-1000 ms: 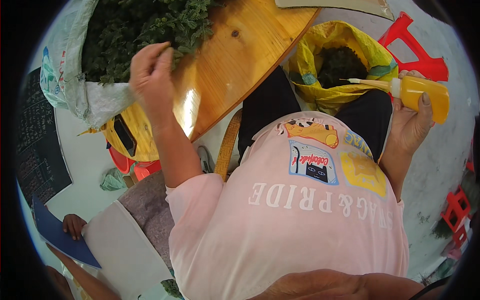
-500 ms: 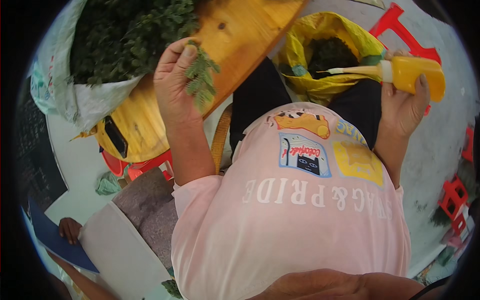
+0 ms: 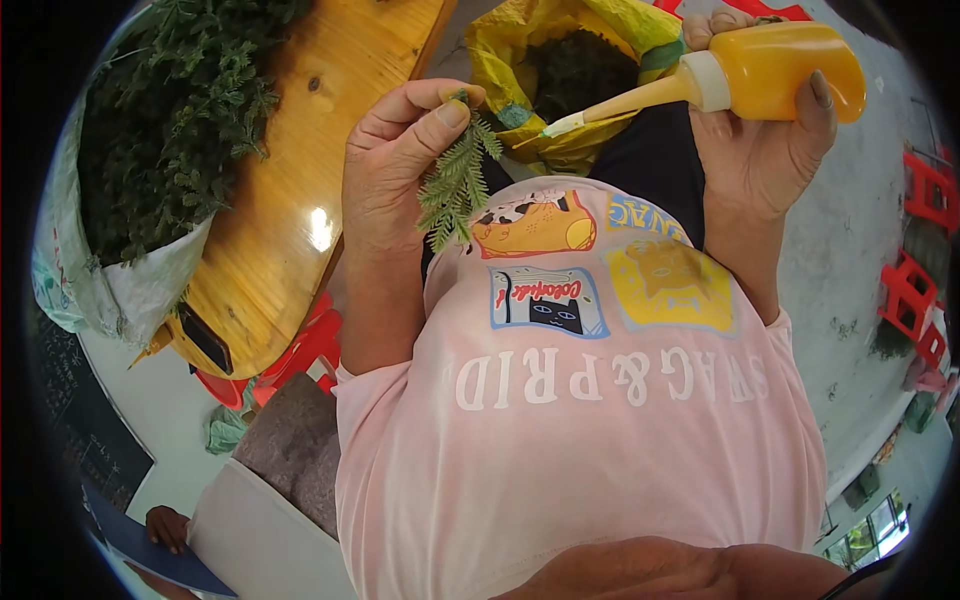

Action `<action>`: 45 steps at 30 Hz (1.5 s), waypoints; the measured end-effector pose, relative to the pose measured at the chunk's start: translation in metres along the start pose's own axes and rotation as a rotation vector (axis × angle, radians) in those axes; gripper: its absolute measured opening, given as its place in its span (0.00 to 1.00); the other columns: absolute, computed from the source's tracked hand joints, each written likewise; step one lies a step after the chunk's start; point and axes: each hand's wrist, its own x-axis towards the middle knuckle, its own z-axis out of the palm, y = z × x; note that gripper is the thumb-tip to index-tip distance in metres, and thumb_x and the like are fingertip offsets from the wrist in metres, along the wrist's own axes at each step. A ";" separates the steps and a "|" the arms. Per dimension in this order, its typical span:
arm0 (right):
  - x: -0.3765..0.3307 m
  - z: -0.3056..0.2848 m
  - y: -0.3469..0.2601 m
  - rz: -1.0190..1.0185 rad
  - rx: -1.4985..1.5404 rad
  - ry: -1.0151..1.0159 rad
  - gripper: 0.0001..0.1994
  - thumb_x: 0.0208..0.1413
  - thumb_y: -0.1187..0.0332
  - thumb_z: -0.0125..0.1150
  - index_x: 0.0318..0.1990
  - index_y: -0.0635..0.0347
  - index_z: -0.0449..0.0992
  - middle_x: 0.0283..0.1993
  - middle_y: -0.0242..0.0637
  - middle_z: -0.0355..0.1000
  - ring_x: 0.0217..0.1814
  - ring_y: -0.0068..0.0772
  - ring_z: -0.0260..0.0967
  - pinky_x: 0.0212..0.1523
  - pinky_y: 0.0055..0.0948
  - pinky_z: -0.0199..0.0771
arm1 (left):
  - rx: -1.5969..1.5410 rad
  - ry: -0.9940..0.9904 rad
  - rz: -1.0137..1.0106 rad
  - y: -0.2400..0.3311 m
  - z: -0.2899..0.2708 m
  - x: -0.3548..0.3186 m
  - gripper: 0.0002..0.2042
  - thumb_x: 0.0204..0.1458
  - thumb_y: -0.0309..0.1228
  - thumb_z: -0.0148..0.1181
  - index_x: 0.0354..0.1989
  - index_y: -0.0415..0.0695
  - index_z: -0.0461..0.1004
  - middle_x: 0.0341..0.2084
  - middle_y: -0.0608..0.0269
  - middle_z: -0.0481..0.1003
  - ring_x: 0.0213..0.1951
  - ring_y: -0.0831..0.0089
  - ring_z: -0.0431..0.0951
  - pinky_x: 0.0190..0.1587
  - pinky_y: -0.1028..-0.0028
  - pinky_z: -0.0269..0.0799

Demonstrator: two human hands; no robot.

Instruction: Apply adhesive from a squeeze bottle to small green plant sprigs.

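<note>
Between thumb and forefinger, my left hand pinches a small green sprig at its top end, and its leafy part hangs down in front of my shirt. My right hand is wrapped round a yellow squeeze bottle with a white collar. The bottle lies nearly level, its long nozzle pointing left toward the sprig. Whitish stuff coats the nozzle's tip, which is apart from the sprig. Beneath the nozzle, a yellow sack stands open with dark green sprigs inside.
On the left, a white sack full of green sprigs rests on a wooden table. A dark phone-like object is at the table's edge. Red stools stand at the right. Another person's hand shows at lower left.
The bottle has moved left and up, bringing its nozzle closer to the sprig. My left hand has shifted right with the sprig. The view has turned, so the table and sacks sit farther left.
</note>
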 end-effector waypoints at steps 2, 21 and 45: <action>-0.003 -0.003 0.003 0.117 0.222 0.059 0.34 0.36 0.86 0.66 0.54 0.64 0.59 0.52 0.43 0.63 0.50 0.36 0.66 0.49 0.31 0.70 | -0.005 -0.024 -0.010 -0.003 0.000 0.003 0.06 0.48 0.20 0.59 0.36 0.36 0.76 0.30 0.60 0.78 0.30 0.79 0.77 0.34 0.82 0.73; 0.001 0.003 -0.004 0.385 0.747 -0.104 0.19 0.47 0.78 0.61 0.48 0.65 0.65 0.45 0.46 0.66 0.44 0.40 0.67 0.42 0.33 0.73 | -0.011 -0.134 -0.106 -0.023 -0.012 0.021 0.06 0.49 0.21 0.58 0.36 0.37 0.75 0.31 0.60 0.77 0.31 0.78 0.77 0.35 0.80 0.74; -0.003 0.005 -0.010 0.880 1.011 -0.326 0.23 0.58 0.50 0.46 0.47 0.63 0.65 0.42 0.48 0.68 0.25 0.31 0.64 0.16 0.21 0.60 | -0.088 -0.230 -0.430 -0.049 -0.021 0.035 0.08 0.47 0.23 0.60 0.37 0.35 0.76 0.30 0.57 0.78 0.30 0.75 0.79 0.36 0.79 0.75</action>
